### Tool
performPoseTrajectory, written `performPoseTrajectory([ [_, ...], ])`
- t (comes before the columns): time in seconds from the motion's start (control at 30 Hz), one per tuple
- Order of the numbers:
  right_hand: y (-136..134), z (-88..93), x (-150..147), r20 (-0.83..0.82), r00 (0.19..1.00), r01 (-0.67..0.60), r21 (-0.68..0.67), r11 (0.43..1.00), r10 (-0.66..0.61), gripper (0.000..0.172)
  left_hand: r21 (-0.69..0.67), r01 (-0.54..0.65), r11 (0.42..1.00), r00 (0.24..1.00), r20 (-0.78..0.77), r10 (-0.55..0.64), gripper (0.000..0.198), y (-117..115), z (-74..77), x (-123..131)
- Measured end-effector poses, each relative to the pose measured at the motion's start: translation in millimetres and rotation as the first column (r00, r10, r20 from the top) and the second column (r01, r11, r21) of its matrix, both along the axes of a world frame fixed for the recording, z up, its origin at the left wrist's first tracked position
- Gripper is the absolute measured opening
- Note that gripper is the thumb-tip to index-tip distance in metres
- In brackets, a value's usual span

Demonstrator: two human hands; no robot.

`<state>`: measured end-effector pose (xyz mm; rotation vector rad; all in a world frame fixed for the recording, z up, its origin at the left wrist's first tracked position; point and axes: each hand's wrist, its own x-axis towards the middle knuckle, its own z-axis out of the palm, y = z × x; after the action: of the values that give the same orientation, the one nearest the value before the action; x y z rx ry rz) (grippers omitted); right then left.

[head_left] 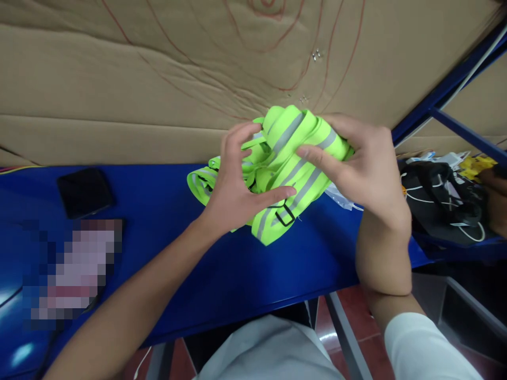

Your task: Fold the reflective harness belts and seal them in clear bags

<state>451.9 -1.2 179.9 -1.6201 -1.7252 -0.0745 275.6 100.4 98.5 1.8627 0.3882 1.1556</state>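
A folded bundle of neon yellow-green reflective straps (301, 153) with grey stripes is held up over the blue table. Around its left side curls my left hand (237, 184), its thumb lying across the straps above a black buckle (285, 215) and its fingers at the upper left edge. My right hand (364, 163) grips the right side, thumb on the front face and the other fingers mostly hidden behind. Looser loops of the same strap hang at the left, partly behind my left hand.
On the blue table (166, 211) lie a dark flat object (85, 192) and a device with a blurred-out screen (79, 269). Cardboard with red curved lines (158, 95) backs the table. Clear plastic (340, 199) lies behind my right hand. A black bag (443, 195) sits at right, near a blue bar (471, 134).
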Motion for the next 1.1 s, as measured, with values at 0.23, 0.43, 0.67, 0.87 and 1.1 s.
performPoseTrajectory([
  [0.23, -2.8, -4.6, -5.8, -0.011, 1.000, -0.028, 0.127, 0.992, 0.029, 0.039, -0.380, 0.344, 0.859, 0.911, -0.086, -0.403, 0.062, 2.3, 9.0, -6.0],
  [0.43, 4.2, -15.7, -5.1, -0.054, 0.967, -0.240, 0.154, 0.959, 0.250, 0.047, -0.366, 0.457, 0.811, 0.778, -0.278, -0.563, 0.034, 2.3, 5.2, -8.0],
  [0.67, 11.6, -15.3, 1.4, -0.347, 0.906, -0.288, -0.079, 0.954, 0.245, 0.034, -0.430, 0.539, 0.725, 0.645, -0.343, -0.683, 0.032, 22.4, -0.8, -15.0],
  [0.87, 35.7, -40.2, 1.3, -0.764, 0.628, -0.491, -0.246, 0.836, 0.144, 0.035, -0.241, 0.603, 0.761, 0.676, -0.353, -0.647, 0.019, 21.6, 8.9, -24.1],
  [1.1, 46.4, -48.5, -0.5, -0.477, 0.833, -0.422, -0.216, 0.881, 0.282, 0.042, -0.167, 0.538, 0.826, 0.764, -0.317, -0.561, 0.012, 21.2, 11.2, -21.4],
])
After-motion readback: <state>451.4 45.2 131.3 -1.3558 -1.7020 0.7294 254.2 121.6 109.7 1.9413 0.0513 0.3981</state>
